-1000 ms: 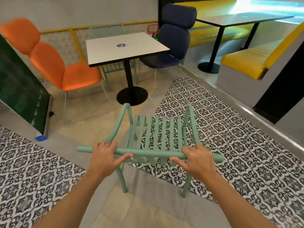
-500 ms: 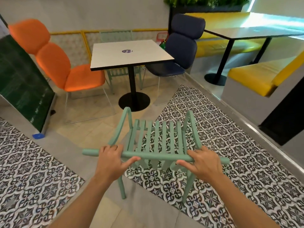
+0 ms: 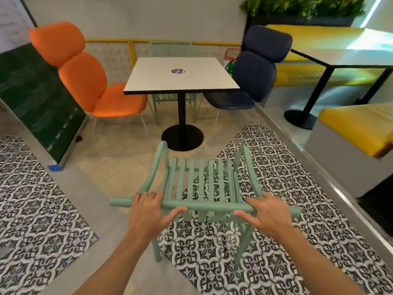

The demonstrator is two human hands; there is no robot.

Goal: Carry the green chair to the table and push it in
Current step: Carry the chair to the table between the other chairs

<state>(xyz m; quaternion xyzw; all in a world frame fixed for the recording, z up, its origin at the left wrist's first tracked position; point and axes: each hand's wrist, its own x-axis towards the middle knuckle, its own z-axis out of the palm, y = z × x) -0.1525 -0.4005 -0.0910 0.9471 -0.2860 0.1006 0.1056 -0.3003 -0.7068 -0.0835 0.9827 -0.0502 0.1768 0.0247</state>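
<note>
No writing can be made out. A round purple sticker [image 3: 178, 71] near the middle of the counter [image 3: 148, 81] carries pale marks, and the dark green board [image 3: 36, 103] carries white lines, all too blurred to read.

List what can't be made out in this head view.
- Sticker on the table: print too small to read.
- Board text: blurred, and cut by the left edge.
- Far green chair: mostly hidden behind the table.
- Red object: largely hidden by the navy chair.
- Carried chair: its front legs are hidden under the seat; left hand and right hand cover parts of the top rail.
</note>
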